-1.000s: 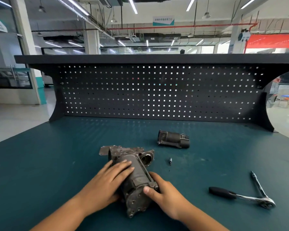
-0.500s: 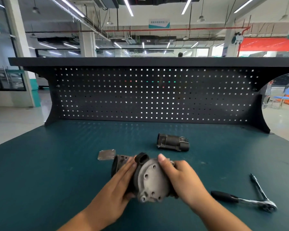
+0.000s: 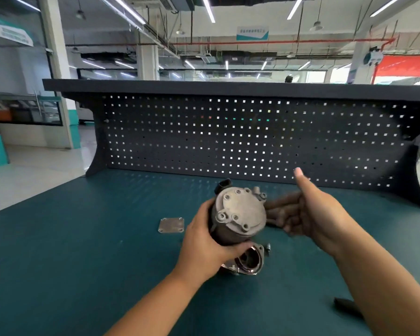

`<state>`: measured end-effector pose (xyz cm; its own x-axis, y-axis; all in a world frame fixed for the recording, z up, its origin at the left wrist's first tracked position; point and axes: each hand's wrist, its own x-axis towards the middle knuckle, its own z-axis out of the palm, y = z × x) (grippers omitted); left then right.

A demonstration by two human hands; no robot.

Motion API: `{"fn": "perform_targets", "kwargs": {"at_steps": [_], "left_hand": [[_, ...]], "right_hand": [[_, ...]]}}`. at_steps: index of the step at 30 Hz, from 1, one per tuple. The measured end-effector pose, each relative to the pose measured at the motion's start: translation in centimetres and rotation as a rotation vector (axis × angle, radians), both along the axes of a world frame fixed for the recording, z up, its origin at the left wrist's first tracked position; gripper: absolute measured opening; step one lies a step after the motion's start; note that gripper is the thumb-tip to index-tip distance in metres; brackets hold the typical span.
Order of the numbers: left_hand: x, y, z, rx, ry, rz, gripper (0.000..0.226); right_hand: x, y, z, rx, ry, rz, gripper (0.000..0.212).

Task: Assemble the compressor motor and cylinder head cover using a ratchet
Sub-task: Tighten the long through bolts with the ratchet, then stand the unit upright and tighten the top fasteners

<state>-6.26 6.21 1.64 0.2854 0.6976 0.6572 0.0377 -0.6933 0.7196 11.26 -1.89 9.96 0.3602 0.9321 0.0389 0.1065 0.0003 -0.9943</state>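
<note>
The fingers of the left hand are curled round the left side of the compressor, and its thumb lies across the lower front of the housing, so the grip closes on the grey metal body from both sides. The part stands on end in that grip, its round bolted end cap turned up toward the camera and a black connector stub poking out at the far edge of the cap. Below the thumb the open, shiny flange of the housing shows; whether it rests on the bench or hangs just above it cannot be told. The right hand is just to the right of the cap, holding nothing, its fingers stretched out straight toward the housing and blurred, the thumb raised; whether the fingertips touch the metal cannot be told. A small bolt lies just right of the flange, near the left thumb tip. A flat square cover plate with corner holes lies on the bench just left of the left knuckles. The black grip of the ratchet shows well apart, under the right forearm. All sits on a teal workbench backed by a dark pegboard panel.
</note>
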Motion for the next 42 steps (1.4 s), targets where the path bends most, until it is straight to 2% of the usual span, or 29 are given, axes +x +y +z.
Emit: {"fn": "perform_targets", "kwargs": {"at_steps": [2,4,7,12,13,16,19,21,23,27,31,34,37,39,42], "left_hand": [[-1.0,0.5,0.2,-0.008,-0.039,-0.009,0.075],[-2.1,1.3,0.3,-0.035,-0.094,-0.012,0.073],[-2.9,3.0,0.5,-0.127,-0.240,-0.021,0.067],[-2.8,4.4,-0.2,-0.266,-0.421,-0.048,0.077],[-2.7,4.4,-0.2,-0.272,-0.423,-0.060,0.072],[-2.2,4.5,-0.2,-0.284,-0.377,-0.112,0.062],[-1.4,4.2,-0.1,-0.256,-0.303,-0.159,0.078],[-0.5,4.0,0.3,-0.219,-0.250,-0.165,0.087],[0.2,3.7,0.6,-0.168,-0.222,-0.164,0.083],[0.4,3.8,1.1,-0.156,-0.207,-0.182,0.067],[0.7,4.1,1.6,-0.195,-0.189,-0.239,0.080],[1.7,3.4,1.5,-0.222,-0.170,-0.284,0.084],[3.0,2.6,1.2,-0.262,-0.144,-0.325,0.078],[4.0,2.1,1.2,-0.282,-0.124,-0.351,0.075],[5.5,1.5,1.4,-0.255,-0.078,-0.370,0.058]], "right_hand": [[2.4,-0.4,0.7,0.089,0.071,-0.101,0.072],[4.4,-0.9,0.5,0.109,0.041,-0.176,0.059],[6.4,-0.3,-1.4,0.040,-0.048,-0.222,0.041],[9.9,4.6,-5.2,0.001,-0.316,-0.374,0.012],[10.7,5.7,-6.0,-0.003,-0.390,-0.405,0.015],[13.4,8.9,-8.8,-0.107,-0.619,-0.401,0.051],[15.7,11.5,-11.0,-0.322,-0.824,-0.313,0.088],[16.9,13.0,-11.8,-0.415,-0.831,-0.216,0.104],[17.4,14.1,-12.4,-0.432,-0.833,-0.148,0.107],[17.6,14.8,-13.0,-0.315,-0.900,-0.184,0.089],[17.2,14.1,-12.6,-0.234,-0.928,-0.186,0.077],[16.8,12.6,-12.6,-0.228,-0.869,-0.221,0.070],[16.7,10.7,-12.3,-0.214,-0.658,-0.257,0.059],[16.5,9.1,-12.2,-0.199,-0.461,-0.291,0.051],[16.4,6.5,-11.8,-0.140,0.010,-0.276,0.052]]}}
